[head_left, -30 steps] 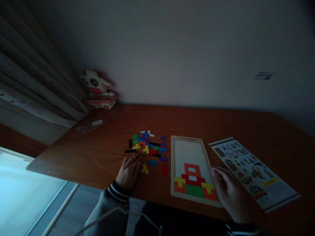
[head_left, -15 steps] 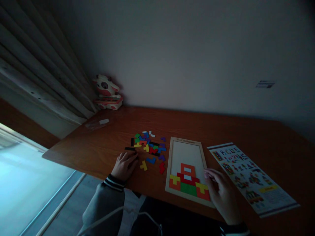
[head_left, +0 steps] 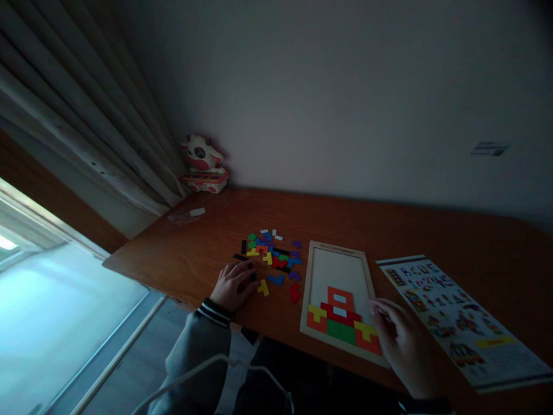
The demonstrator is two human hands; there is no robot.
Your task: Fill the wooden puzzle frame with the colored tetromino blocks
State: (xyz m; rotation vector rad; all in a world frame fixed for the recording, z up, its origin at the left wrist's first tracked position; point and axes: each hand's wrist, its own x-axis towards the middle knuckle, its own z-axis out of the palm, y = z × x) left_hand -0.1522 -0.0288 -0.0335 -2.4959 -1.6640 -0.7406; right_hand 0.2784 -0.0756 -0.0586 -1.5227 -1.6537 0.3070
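Observation:
My left hand (head_left: 234, 285) lies palm down on the table with its fingers a little apart, just below a black bar piece (head_left: 241, 257). To its right are a yellow T-shaped piece (head_left: 263, 287) and a blue piece (head_left: 275, 280). At the right edge of a wooden puzzle board (head_left: 306, 300), my right hand (head_left: 400, 337) has thumb and fingertips pinched together; anything between them is too small to make out. Inside the board's lower part, a green piece (head_left: 341, 331), red piece (head_left: 329, 311) and orange piece (head_left: 349, 298) sit among yellow and white ones.
Several loose coloured pieces (head_left: 268, 258) are heaped left of the board. A printed pattern sheet (head_left: 458, 311) lies on the right. A cow-shaped toy (head_left: 205, 164) stands at the back left, near a clear plastic bag (head_left: 184, 217). A pale cable (head_left: 207, 363) crosses in front.
The camera has turned slightly left, so everything appears further right. Both hands keep nearly the same place by the pieces and the board.

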